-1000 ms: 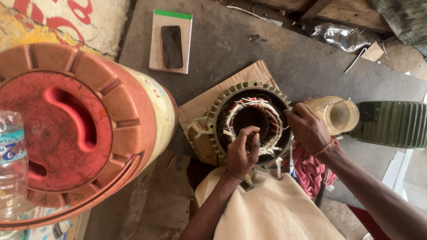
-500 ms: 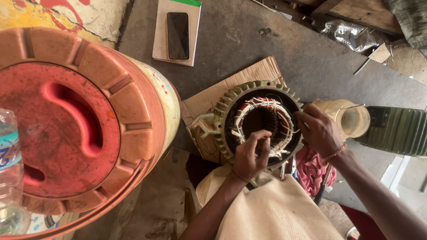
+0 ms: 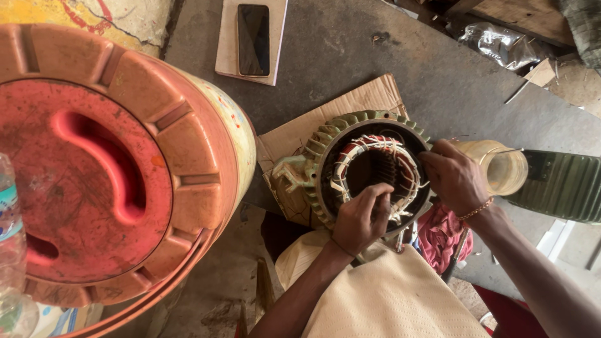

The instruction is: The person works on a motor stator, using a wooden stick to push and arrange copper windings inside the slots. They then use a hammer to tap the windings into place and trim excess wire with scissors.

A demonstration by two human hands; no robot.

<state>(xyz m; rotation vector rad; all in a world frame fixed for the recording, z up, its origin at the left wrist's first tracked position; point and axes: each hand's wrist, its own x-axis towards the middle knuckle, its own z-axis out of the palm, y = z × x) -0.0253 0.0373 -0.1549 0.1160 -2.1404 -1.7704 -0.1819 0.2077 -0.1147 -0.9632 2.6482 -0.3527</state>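
A green finned motor stator (image 3: 325, 147) stands open side up on a sheet of cardboard (image 3: 350, 103). Copper windings tied with white cord (image 3: 375, 145) ring its dark bore. My left hand (image 3: 363, 219) rests on the near rim, fingers pinched on the cord and windings at the inner edge. My right hand (image 3: 454, 178) sits on the right rim, fingers curled over the windings there; a thin bracelet circles its wrist. What the right fingers pinch is hidden.
A big red-orange drum lid (image 3: 100, 169) fills the left. A phone (image 3: 253, 39) lies on a pale card at the top. A yellowish jar (image 3: 498, 166) and a green ribbed cover (image 3: 560, 184) stand right of the stator. Pink rag (image 3: 438, 235), cream cloth (image 3: 388, 300) near me.
The view has shifted, so everything sits lower and to the right. My left hand has slid along the near rim of the windings. My right hand stays on the right rim.
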